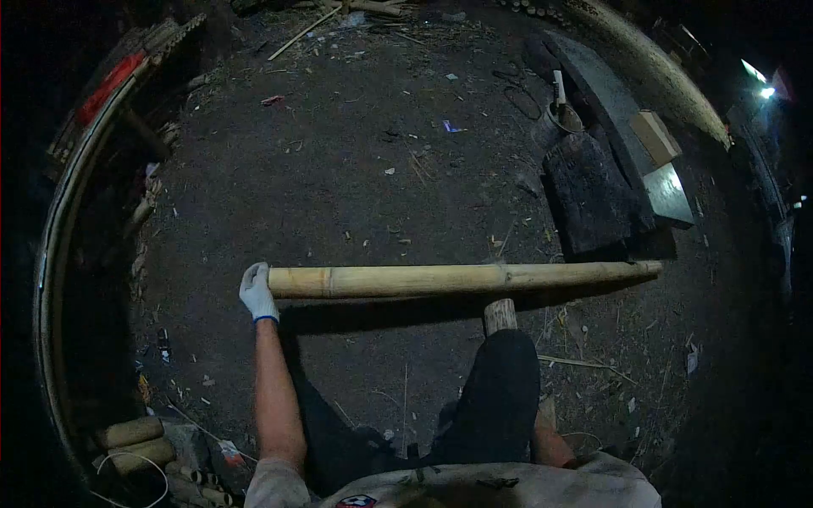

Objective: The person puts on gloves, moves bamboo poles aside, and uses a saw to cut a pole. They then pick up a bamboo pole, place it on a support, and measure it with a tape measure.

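Observation:
My left hand (257, 292), in a white glove with a blue cuff, grips the left end of a long bamboo pole (406, 280). The pole lies crosswise in front of my knees, and its thinner right end reaches toward a dark wooden block. A short wooden post (500, 316) shows between the pole and my right knee, close to the pole's underside. My right forearm (550, 442) runs down beside my right thigh, and the hand is hidden behind the leg. A small pale piece (547, 411) shows there; what it is I cannot make out.
A dark wooden block (593, 190) stands at right, beside a long grey beam (597, 93) with a cardboard-coloured box (655, 138) on it. A bucket (559, 123) holds a tool. Cut bamboo pieces (135, 444) lie at lower left. Scraps litter the dirt floor (339, 169).

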Demonstrator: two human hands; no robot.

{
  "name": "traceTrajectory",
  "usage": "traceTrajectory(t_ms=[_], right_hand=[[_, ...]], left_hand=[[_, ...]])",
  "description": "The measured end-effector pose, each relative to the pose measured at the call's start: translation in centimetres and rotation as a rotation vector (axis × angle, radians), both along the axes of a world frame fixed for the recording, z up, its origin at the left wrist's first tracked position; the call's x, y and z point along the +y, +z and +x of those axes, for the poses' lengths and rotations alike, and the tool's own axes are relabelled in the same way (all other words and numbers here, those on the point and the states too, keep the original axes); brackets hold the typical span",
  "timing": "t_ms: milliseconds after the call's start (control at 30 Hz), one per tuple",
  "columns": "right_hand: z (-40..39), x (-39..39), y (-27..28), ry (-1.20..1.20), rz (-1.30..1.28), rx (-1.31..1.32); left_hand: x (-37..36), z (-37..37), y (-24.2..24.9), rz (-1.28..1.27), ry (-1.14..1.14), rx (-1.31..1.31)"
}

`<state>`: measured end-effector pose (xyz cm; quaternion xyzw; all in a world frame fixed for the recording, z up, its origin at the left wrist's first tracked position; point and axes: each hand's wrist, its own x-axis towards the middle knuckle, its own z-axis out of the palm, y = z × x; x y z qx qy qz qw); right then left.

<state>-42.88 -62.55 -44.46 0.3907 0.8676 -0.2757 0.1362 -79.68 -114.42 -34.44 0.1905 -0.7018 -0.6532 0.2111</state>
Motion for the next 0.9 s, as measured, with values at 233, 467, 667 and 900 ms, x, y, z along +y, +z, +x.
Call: traceTrajectory(t_ms=[233, 467, 667, 900], right_hand=[[10.5, 1.6, -8.9, -0.202, -0.153, 0.103], [14.1, 2.6, -12.5, -0.047, -0.034, -0.106], [14.7, -1.1, -3.1, -0.206, -0.248, -0.042], [9.2, -0.9, -5.2, -0.216, -0.084, 0.180]], left_hand=[[0.9, -0.4, 0.7, 0.000, -0.019, -0.042], [0.9, -2.3, 0.4, 0.013, -0.055, 0.015], [0.5, -5.6, 0.6, -0.059, -0.014, 0.034], [2.4, -4.9, 0.0, -0.056, -0.107, 0.011]])
